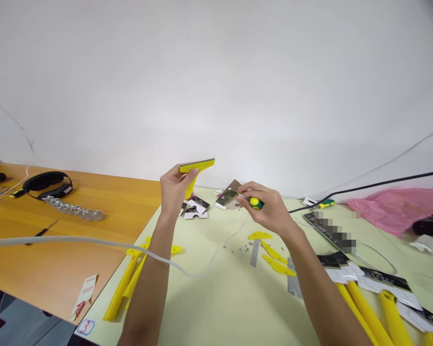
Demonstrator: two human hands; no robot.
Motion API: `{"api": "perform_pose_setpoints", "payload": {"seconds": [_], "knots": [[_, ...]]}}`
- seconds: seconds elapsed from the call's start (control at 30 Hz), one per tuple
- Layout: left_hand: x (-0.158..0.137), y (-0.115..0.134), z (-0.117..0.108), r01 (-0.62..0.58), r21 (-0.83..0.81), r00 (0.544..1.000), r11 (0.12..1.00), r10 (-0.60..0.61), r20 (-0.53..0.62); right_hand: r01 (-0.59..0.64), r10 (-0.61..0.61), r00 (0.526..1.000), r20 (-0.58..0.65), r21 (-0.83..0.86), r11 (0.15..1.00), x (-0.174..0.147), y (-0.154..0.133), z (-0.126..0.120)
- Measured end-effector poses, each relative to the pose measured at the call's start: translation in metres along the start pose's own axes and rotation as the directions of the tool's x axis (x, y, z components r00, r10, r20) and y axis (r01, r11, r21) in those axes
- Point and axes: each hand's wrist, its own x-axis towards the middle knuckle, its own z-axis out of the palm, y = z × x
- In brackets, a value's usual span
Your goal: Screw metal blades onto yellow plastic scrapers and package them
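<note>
Scraper (202, 166) pinched in left hand (175, 185) above the surface (209, 302), screwdriver (256, 203) clasped in right hand (269, 203), apart from it: could twist under a hard push if pinched too lightly, or scatter loose screws (247, 249) if lowered carelessly.

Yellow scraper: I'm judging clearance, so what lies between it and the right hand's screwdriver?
In the head view, nothing links the scraper and screwdriver; a dark card shows there, apparently in the background.

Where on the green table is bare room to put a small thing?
The table is bare at its near middle, between left forearm and right forearm, nearer than the screws. Crowded: the right, with cards and yellow handles.
</note>
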Motion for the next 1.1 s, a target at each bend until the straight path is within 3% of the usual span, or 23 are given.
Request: {"api": "perform_pose_setpoints", "payload": {"seconds": [0.17,0.33,0.5,0.73,0.93,1.1], "knots": [[-0.003,0.010,0.003,-0.036,-0.273,0.996,0.961,0.013,-0.085,-0.196,0.183,0.966,0.180,0.054,0.979,0.002,0.001,-0.003],[-0.006,0.019,0.004,-0.012,-0.307,0.993,0.952,-0.024,-0.112,-0.095,0.061,0.961,0.269,0.118,0.988,0.001,-0.001,-0.002],[-0.010,0.015,0.013,0.045,-0.278,0.997,0.959,-0.062,-0.053,-0.021,-0.020,0.968,0.250,0.160,0.987,0.001,-0.002,0.002],[-0.016,0.013,0.026,0.109,-0.296,0.994,0.949,-0.109,0.015,-0.037,0.013,0.991,0.137,0.170,0.985,0.002,-0.003,0.001],[-0.022,0.020,0.026,0.222,-0.240,0.965,0.945,-0.178,0.190,0.033,-0.032,0.999,-0.005,0.192,0.981,0.003,-0.010,0.001],[-0.024,0.024,0.025,0.087,-0.034,0.952,0.996,-0.073,0.296,0.029,0.005,0.975,-0.222,0.148,0.989,0.002,-0.015,0.006]]}}
